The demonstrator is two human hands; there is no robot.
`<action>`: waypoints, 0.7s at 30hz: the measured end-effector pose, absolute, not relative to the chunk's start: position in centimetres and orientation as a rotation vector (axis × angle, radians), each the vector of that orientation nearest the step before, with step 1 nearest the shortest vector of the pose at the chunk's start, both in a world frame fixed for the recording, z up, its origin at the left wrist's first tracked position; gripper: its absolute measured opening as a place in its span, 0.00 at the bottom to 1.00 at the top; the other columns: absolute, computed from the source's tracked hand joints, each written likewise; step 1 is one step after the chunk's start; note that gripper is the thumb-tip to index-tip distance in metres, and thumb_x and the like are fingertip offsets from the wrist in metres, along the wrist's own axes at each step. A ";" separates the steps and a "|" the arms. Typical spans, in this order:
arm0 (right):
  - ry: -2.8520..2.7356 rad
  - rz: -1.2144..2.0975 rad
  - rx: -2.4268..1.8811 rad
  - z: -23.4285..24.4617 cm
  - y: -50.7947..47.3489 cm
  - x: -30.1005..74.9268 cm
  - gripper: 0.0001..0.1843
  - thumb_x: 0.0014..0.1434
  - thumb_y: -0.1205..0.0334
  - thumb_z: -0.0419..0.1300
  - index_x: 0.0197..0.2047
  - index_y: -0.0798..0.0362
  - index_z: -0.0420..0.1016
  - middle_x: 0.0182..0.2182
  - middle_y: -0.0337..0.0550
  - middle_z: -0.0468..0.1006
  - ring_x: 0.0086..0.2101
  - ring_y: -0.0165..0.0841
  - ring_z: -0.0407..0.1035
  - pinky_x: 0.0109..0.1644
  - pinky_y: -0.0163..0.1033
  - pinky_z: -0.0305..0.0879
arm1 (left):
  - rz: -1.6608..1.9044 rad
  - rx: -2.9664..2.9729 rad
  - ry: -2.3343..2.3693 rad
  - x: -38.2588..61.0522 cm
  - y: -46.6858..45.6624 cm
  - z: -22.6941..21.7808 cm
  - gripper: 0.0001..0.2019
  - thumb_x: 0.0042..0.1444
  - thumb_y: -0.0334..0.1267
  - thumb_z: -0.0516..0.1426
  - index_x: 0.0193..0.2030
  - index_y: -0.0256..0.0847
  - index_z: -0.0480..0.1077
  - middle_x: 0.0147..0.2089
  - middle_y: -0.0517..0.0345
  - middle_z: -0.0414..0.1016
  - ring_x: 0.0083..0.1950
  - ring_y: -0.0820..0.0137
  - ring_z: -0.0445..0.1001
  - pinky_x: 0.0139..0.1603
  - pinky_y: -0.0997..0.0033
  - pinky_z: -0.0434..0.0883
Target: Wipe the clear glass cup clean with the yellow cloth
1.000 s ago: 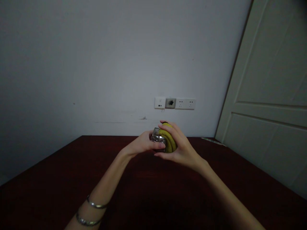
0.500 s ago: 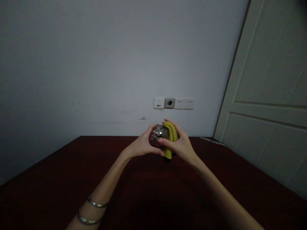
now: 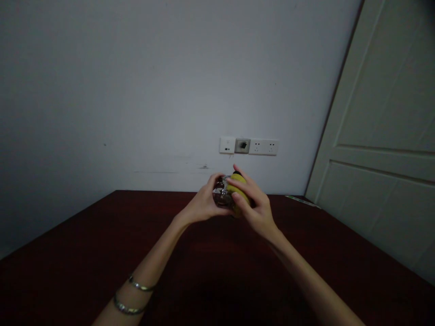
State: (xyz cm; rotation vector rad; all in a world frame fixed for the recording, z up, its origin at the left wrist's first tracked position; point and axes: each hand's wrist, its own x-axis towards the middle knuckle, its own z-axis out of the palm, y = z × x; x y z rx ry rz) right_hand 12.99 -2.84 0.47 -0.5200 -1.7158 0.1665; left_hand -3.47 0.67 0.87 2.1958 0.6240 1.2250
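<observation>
1. The shiny glass thing (image 3: 222,195) is small and has lots of little flat sides that catch the light. It is up in the air, above the far part of the table, right in front of me. It does not touch the table.
2. My left hand (image 3: 204,206) is curled around it from the left side. My fingers and thumb are closed on it, not flat and not wide open. I think I grip it this way so that it cannot slip or turn.
3. A yellow thing (image 3: 239,188) sits against the right side of the glass. It looks soft, like a cloth or a sponge, but I cannot tell which.
4. My right hand (image 3: 256,210) is bent over the yellow thing. Its fingers lie across the top and hold it tight against the glass. I think the two hands push toward each other so that the two things stay together.
5. Both my arms reach out from the bottom of the view and meet in the middle. Two thin silver bangles (image 3: 134,296) are on my left arm.
6. Under my hands is the dark red table (image 3: 102,253). A thin pale strip (image 3: 302,200) lies far off at its back right edge.
7. Behind the table is a plain grey wall (image 3: 136,90) with a row of wall sockets (image 3: 248,146), just above my hands in the view.
8. A pale door (image 3: 384,149) stands on the right.
</observation>
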 end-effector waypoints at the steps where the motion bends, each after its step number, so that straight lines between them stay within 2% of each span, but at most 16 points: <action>1: -1.745 0.113 -0.510 0.4 -2.9 13.0 0.15 0.59 0.60 0.57 0.49 0.44 0.75 0.62 0.41 0.63 0.61 0.40 0.57 0.64 0.55 0.52 | 1.197 2.187 0.618 -3.4 0.5 0.9 0.41 0.40 0.36 0.67 0.60 0.42 0.51 0.59 0.45 0.63 0.56 0.58 0.67 0.57 0.55 0.65; 4: -1.697 0.130 -0.517 0.6 -2.7 13.0 0.13 0.60 0.60 0.56 0.46 0.44 0.77 0.59 0.41 0.67 0.59 0.40 0.60 0.63 0.54 0.55 | 1.129 2.204 0.577 -3.2 -0.1 1.1 0.42 0.41 0.32 0.65 0.61 0.42 0.48 0.59 0.46 0.62 0.55 0.59 0.68 0.55 0.56 0.66; 8: -1.462 0.455 -0.558 0.9 -2.0 13.1 0.13 0.60 0.54 0.56 0.43 0.47 0.79 0.51 0.44 0.76 0.53 0.40 0.68 0.60 0.52 0.61 | 1.074 2.293 0.506 -2.8 -0.8 1.4 0.43 0.40 0.31 0.65 0.62 0.42 0.49 0.61 0.45 0.59 0.59 0.57 0.65 0.59 0.54 0.63; 10: -1.411 0.519 -0.565 1.0 -2.0 13.1 0.13 0.59 0.53 0.56 0.42 0.48 0.79 0.49 0.44 0.77 0.52 0.41 0.70 0.59 0.53 0.62 | 1.075 2.298 0.494 -2.7 -0.9 1.4 0.45 0.38 0.31 0.66 0.62 0.42 0.49 0.62 0.44 0.58 0.60 0.56 0.64 0.60 0.54 0.62; 14: -1.545 0.242 -0.546 1.1 -3.0 12.9 0.12 0.61 0.59 0.55 0.44 0.46 0.78 0.52 0.42 0.75 0.54 0.39 0.67 0.60 0.53 0.61 | 1.111 2.252 0.496 -2.7 -0.6 1.1 0.43 0.37 0.35 0.68 0.60 0.42 0.52 0.60 0.45 0.61 0.59 0.56 0.65 0.59 0.54 0.64; 18: -1.776 -0.136 -0.451 0.9 -4.1 12.7 0.15 0.57 0.65 0.58 0.46 0.45 0.78 0.57 0.42 0.70 0.55 0.41 0.65 0.60 0.54 0.61 | 1.167 2.236 0.513 -3.0 -0.3 1.2 0.43 0.38 0.35 0.67 0.61 0.42 0.51 0.60 0.45 0.62 0.58 0.56 0.66 0.58 0.56 0.64; 21: -1.766 -0.161 -0.448 0.8 -3.9 12.6 0.15 0.56 0.66 0.58 0.46 0.45 0.78 0.56 0.43 0.70 0.55 0.41 0.66 0.59 0.54 0.62 | 1.166 2.218 0.527 -3.0 -0.4 1.4 0.43 0.39 0.34 0.67 0.61 0.42 0.50 0.60 0.45 0.62 0.58 0.57 0.66 0.57 0.57 0.65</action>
